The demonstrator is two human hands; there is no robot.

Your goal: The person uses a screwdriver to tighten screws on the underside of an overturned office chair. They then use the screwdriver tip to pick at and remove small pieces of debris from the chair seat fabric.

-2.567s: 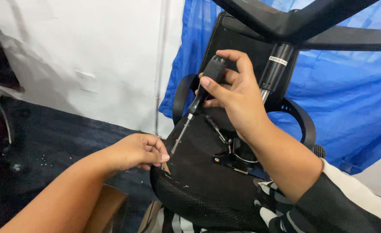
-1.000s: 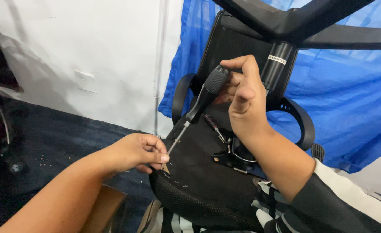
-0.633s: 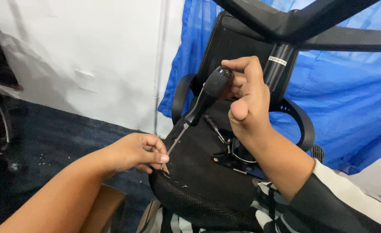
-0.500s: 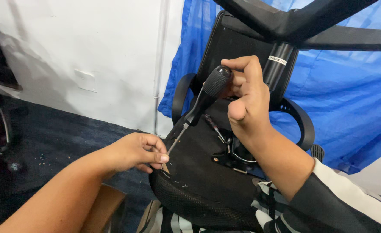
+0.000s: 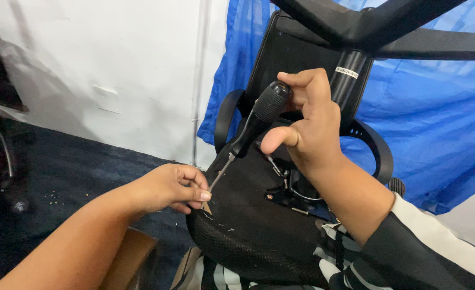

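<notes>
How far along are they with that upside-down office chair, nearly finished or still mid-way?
Mid-way, it seems. Already in place: the metal mechanism sits on the overturned chair seat, with the gas column and base above. In hand: the right hand grips a black-handled screwdriver while the left hand steadies its tip at the seat's edge. Whether other screws remain is hidden.

The screwdriver [image 5: 251, 129] is seen with a matt black, ribbed plastic handle and a bright metal shaft. The chair seat [image 5: 248, 225] is covered underneath in rough black mesh cloth. A glossy blue plastic tarp [image 5: 431, 123] is hung behind.
</notes>
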